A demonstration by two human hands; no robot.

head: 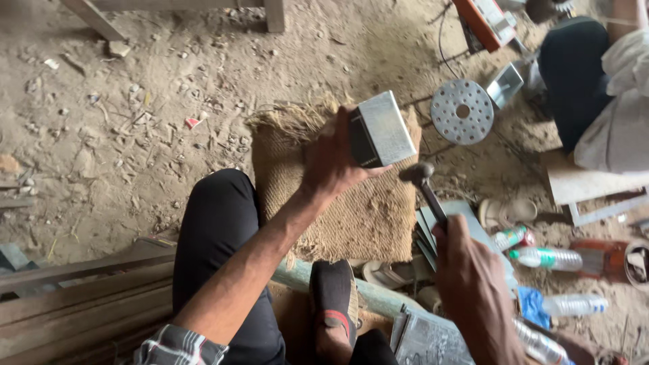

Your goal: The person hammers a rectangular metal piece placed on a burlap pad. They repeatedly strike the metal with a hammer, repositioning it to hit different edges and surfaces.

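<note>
Box axis: sheet-metal box (382,128) tilted, long axis running from lower left to upper right, dark open end turned toward the lower left, bright flat side facing up.
Box place: held in the air above the burlap mat (351,209), over its upper right corner.
Left grip: left hand (332,161) wrapped around the box's near end, fingers pressed against its dark side, thumb below.
Hammer axis: hammer (424,186) with handle slanting from lower right up to upper left, head just below the box's lower right corner, close to touching; contact cannot be told.
Right grip: right hand (473,284) closed around the lower handle, right of the mat.
Around the mat: perforated metal disc (462,111) on the dirt floor (135,115) beyond the mat's upper right; plastic bottles (547,258) to the right; grey metal sheets (426,338) below right; wooden planks (81,297) to the left.
In the way: own knee in dark trousers (220,223) at the mat's left edge; foot in a sandal (334,297) at its near edge.
Other person: seated beyond the disc, dark trouser leg (574,74) in view.
</note>
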